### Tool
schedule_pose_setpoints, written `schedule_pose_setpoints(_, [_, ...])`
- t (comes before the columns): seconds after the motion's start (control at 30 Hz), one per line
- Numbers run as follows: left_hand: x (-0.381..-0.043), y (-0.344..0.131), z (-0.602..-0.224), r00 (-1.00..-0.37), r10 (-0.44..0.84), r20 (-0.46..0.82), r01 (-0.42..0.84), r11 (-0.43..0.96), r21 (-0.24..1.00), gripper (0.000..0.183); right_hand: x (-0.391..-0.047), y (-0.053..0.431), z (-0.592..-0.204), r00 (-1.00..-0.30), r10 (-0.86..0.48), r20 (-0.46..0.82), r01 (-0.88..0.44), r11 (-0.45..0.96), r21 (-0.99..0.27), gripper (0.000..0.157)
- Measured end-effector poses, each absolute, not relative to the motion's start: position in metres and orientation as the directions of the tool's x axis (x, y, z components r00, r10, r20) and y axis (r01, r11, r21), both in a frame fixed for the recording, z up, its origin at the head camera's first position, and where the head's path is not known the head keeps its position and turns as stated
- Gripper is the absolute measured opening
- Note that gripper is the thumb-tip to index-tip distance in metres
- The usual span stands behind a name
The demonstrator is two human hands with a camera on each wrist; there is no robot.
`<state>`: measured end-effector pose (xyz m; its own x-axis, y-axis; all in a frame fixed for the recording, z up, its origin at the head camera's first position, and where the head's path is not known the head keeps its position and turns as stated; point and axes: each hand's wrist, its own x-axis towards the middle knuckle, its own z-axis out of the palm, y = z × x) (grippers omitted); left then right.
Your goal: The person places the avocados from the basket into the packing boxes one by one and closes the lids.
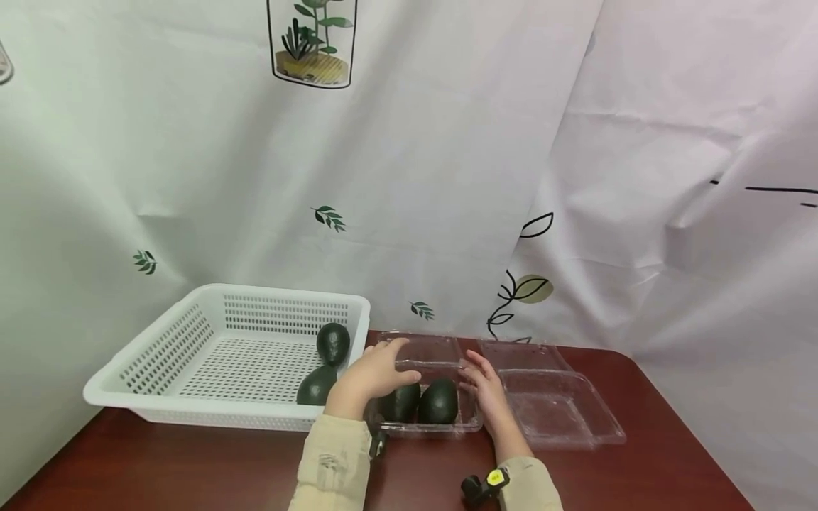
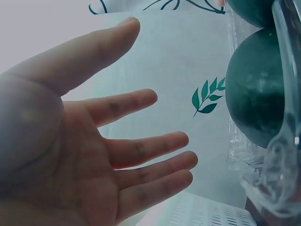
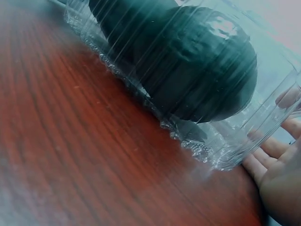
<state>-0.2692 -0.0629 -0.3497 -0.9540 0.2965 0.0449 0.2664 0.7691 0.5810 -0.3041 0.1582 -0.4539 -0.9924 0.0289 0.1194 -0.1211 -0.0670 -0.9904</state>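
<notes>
Two dark green avocados (image 1: 438, 401) lie side by side in a clear plastic clamshell box (image 1: 469, 419), whose lid stands folded back behind it. Over the left side of that box is my left hand (image 1: 377, 372); its fingers are spread and the palm holds nothing, as the left wrist view shows. My right hand (image 1: 484, 389) is at the right end of the box. In the right wrist view its extended fingers (image 3: 270, 153) lie along the outside of the clear wall, right at the corner.
A white slotted basket (image 1: 230, 419) stands on the left, with two more avocados (image 1: 333, 344) at its right side. A second clear clamshell box (image 1: 556, 415) lies open on the right. All rest on a reddish-brown table (image 1: 645, 440) before a printed white curtain (image 1: 434, 177).
</notes>
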Motion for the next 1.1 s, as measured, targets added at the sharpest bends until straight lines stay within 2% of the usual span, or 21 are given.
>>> schedule_pose_setpoints(0.23, [-0.2702, -0.0641, -0.3484, -0.956, 0.287, 0.064, 0.269, 0.765, 0.585, 0.065, -0.3068, 0.162, -0.455, -0.991, 0.032, 0.127, -0.13, -0.17, -0.977, 0.049])
schedule_pose_setpoints(0.47, [-0.27, -0.0644, -0.3465, -0.958, 0.279, 0.069, 0.265, 0.764, 0.588, 0.069, -0.3053, 0.1647, -0.4547, -0.99, 0.055, 0.127, -0.134, -0.171, -0.976, 0.052])
schedule_pose_setpoints(0.9, [-0.2714, -0.0653, -0.3482, -0.963, 0.251, 0.093, 0.253, 0.74, 0.623, 0.081, -0.3042, 0.1636, -0.4522, -0.982, 0.057, 0.178, -0.187, -0.315, -0.931, 0.063])
schedule_pose_setpoints(1.1, [-0.2732, -0.0641, -0.3492, -0.972, 0.21, 0.105, 0.227, 0.726, 0.65, 0.087, -0.3028, 0.164, -0.4501, -0.983, 0.06, 0.174, -0.184, -0.286, -0.94, 0.061])
